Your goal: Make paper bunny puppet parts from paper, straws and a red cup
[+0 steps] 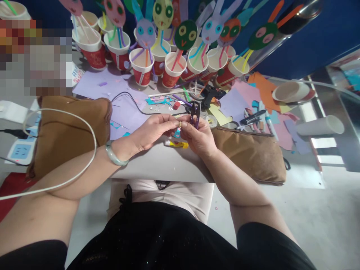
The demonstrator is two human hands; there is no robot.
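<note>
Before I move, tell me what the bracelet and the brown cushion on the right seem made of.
The bracelet: perhaps polished stone or glass, being pale green, cloudy and glossy. The brown cushion: probably matte woven cloth, given its soft creases and seamed edge.

- A craft workspace, arranged around a pale tabletop (154, 167); whether it belongs to a home, classroom or workshop cannot be told.
- Along the far side, red-and-white paper cups (142, 76) hold colorful paper faces (145, 33) on straws (146, 58), many with long ears.
- Lavender paper (94, 85) at left, orange paper (263, 92) at right and blue scraps (160, 101) between them show cutting work.
- Markers (253, 117) lie at right; a yellow glue stick (176, 144) lies near the center.
- A power strip (21, 150) sits at far left.
</note>
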